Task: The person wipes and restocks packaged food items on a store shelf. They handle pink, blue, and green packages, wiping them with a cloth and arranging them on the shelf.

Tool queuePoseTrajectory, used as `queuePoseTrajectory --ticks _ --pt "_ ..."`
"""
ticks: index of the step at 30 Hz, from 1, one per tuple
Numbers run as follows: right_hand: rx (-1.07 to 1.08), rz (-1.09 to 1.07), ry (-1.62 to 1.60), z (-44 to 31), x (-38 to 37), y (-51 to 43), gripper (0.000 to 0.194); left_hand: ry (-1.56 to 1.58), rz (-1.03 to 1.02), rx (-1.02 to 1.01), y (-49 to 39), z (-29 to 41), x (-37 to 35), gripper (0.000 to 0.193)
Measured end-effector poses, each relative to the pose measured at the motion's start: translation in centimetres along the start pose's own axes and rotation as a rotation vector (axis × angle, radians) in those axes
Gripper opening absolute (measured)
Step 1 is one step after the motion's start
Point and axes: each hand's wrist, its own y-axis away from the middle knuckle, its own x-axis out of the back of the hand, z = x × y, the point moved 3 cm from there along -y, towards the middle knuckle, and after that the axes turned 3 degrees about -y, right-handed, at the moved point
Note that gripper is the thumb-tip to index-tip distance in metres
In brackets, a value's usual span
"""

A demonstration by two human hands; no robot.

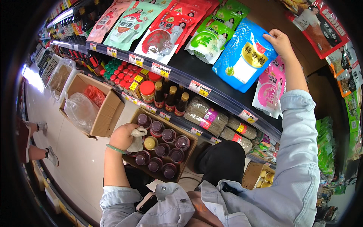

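Observation:
My right hand [279,44] grips the top corner of a blue sugar pouch [245,55] at the upper shelf. To its left on that shelf lie green-and-white pouches [210,41], and a pink pouch [269,88] is just to its right. My left hand [123,137] is closed on a folded pale cloth [136,142]. It is over the left side of a cardboard box [190,142] of jars, most with dark purple lids [162,149] and one with a yellowish lid [150,143].
An open carton [109,113] with plastic bags stands on the floor at left. Bottles [171,98] and bundled noodles [205,116] fill the lower shelf. The shelf edge [181,82] bears price tags. Another person's legs [37,153] show at far left. A small carton [249,176] sits at lower right.

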Motion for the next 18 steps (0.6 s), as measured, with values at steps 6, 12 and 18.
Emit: queuePoseTrajectory --ticks 6,12,18 --pt "0.184 0.393 0.647 -0.8 0.2 0.4 0.029 -0.020 -0.036 0.008 -0.9 0.5 -0.4 0.036" --pt "0.443 0.179 0.732 -4.6 -8.1 10.4 0.049 -0.033 -0.045 -0.018 -1.1 0.7 -0.8 0.039" --pt "0.244 -0.172 0.778 -4.9 -13.1 15.9 0.054 -0.016 -0.054 -0.025 -0.8 0.7 -1.2 0.040"
